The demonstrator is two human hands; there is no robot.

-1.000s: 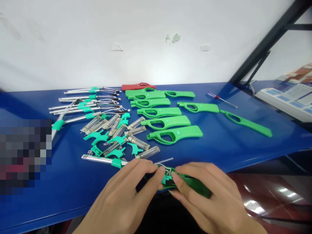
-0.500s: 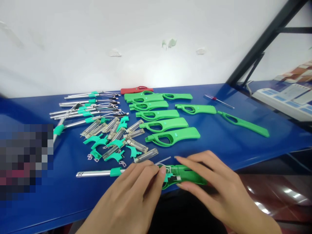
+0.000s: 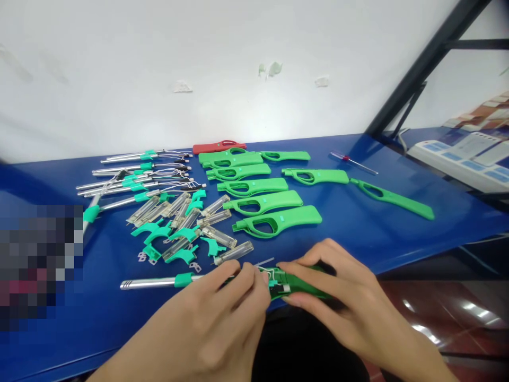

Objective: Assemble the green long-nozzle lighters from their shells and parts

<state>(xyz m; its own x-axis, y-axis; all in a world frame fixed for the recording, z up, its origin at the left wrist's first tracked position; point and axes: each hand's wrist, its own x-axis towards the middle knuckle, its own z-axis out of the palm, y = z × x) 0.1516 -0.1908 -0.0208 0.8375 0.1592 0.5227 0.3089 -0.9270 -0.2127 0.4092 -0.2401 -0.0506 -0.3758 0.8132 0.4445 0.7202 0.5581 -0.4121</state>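
The right hand (image 3: 350,297), whose fingers were lifted and spread half a second ago, has curled back down over the green lighter body (image 3: 302,284) and now grasps it, fingers on top and thumb along the near side. The left hand (image 3: 214,318) has stayed pinched on the body's front end, fingertips at the white wire (image 3: 269,274). The body lies between the two hands, at the near edge of the blue surface (image 3: 397,233). Its metal tube (image 3: 151,283) pokes out past the left hand and has slid a little nearer the person, so the piece looks held firm again for work on its insides.

No box or tray is in view. The lighter body is an open half shell, holding the wire and a small teal part. Beyond the hands, loose green shells (image 3: 270,201) lie in rows.
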